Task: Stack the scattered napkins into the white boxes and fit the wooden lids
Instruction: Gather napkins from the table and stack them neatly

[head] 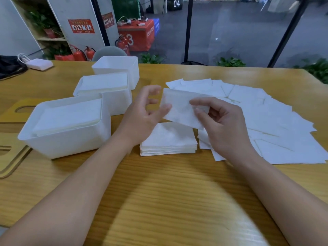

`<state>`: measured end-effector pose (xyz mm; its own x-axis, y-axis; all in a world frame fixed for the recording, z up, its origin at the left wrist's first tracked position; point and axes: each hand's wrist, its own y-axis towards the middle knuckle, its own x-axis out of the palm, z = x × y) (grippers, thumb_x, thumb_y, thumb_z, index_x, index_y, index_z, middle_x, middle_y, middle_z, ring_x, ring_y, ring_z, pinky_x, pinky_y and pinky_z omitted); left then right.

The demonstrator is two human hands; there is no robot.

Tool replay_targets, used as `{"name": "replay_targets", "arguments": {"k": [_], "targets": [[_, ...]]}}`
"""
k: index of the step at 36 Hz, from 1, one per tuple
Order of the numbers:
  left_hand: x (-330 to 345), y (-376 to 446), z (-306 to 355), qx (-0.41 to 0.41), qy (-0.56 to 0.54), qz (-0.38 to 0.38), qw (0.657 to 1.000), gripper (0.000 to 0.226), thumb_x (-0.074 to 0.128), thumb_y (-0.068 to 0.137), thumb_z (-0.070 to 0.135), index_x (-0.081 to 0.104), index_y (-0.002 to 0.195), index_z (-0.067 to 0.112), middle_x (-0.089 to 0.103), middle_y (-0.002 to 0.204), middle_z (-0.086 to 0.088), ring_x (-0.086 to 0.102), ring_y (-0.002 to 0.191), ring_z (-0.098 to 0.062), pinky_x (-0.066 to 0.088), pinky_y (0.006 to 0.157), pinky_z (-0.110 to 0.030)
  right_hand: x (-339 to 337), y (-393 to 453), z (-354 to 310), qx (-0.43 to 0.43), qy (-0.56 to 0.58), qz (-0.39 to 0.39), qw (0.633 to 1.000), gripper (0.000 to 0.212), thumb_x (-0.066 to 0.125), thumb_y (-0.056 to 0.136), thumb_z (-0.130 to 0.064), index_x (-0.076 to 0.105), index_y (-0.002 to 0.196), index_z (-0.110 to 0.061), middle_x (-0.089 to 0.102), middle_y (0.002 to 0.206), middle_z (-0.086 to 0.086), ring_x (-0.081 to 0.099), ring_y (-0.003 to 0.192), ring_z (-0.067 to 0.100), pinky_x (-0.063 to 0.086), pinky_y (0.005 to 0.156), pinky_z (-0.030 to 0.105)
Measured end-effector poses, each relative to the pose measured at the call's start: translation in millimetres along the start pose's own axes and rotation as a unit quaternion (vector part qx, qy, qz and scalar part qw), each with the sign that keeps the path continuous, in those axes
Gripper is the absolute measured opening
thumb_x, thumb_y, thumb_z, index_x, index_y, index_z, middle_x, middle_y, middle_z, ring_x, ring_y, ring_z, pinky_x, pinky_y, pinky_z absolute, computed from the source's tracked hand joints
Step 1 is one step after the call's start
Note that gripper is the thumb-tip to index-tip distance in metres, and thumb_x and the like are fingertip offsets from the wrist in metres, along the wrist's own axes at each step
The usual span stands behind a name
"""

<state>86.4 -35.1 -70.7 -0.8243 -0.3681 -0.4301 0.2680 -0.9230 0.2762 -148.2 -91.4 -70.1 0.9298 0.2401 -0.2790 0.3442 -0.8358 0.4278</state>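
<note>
While the right hand (223,128) pinches one napkin (182,109) above the stack (168,139) and the left hand (143,110) hovers spread beside it, two boxes (65,125) left of it appear full, a third unfilled, lids (10,157) unfitted, and many napkins scattered rightward on the bench (159,192).

We are looking at a surface (159,192) of glossy, grained wood. The napkins (266,121) are showing as soft matt paper, and the boxes (67,144) as smooth white plastic.
</note>
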Motion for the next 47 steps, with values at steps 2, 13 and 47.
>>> {"name": "replay_targets", "arguments": {"k": [2, 13, 47], "targets": [[-5, 2, 0, -0.046, -0.064, -0.005, 0.997, 0.066, 0.076, 0.098, 0.056, 0.048, 0.155, 0.038, 0.066, 0.140, 0.014, 0.066, 0.125, -0.003, 0.056, 0.104, -0.034, 1, -1, -4, -0.008, 0.018, 0.003, 1.000, 0.023, 0.070, 0.102, -0.006, 0.082, 0.108, -0.025, 0.079, 0.099, -0.010, 0.070, 0.084, 0.025, 0.056, 0.073, 0.038], [-17, -6, -1, -0.014, 0.013, -0.013, 1.000, 0.020, 0.075, 0.103, 0.027, 0.074, 0.123, 0.031, 0.031, 0.058, 0.009, 0.030, 0.054, -0.014, 0.032, 0.060, -0.030, 0, 2, 2, 0.073, 0.005, -0.010, 0.997, 0.035, 0.082, 0.096, -0.021, 0.069, 0.126, -0.032, 0.066, 0.072, -0.004, 0.060, 0.060, 0.015, 0.057, 0.063, 0.036], [-20, -35, -4, -0.088, 0.275, -0.182, 0.940, 0.065, 0.064, 0.068, 0.091, 0.052, 0.119, 0.052, 0.045, 0.123, 0.030, 0.038, 0.127, -0.005, 0.045, 0.105, -0.042, 1, 0, 8, 0.064, -0.262, -0.267, 0.925, 0.020, 0.070, 0.096, -0.054, 0.062, 0.099, -0.035, 0.064, 0.092, -0.010, 0.059, 0.090, 0.014, 0.037, 0.081, 0.034]]}}
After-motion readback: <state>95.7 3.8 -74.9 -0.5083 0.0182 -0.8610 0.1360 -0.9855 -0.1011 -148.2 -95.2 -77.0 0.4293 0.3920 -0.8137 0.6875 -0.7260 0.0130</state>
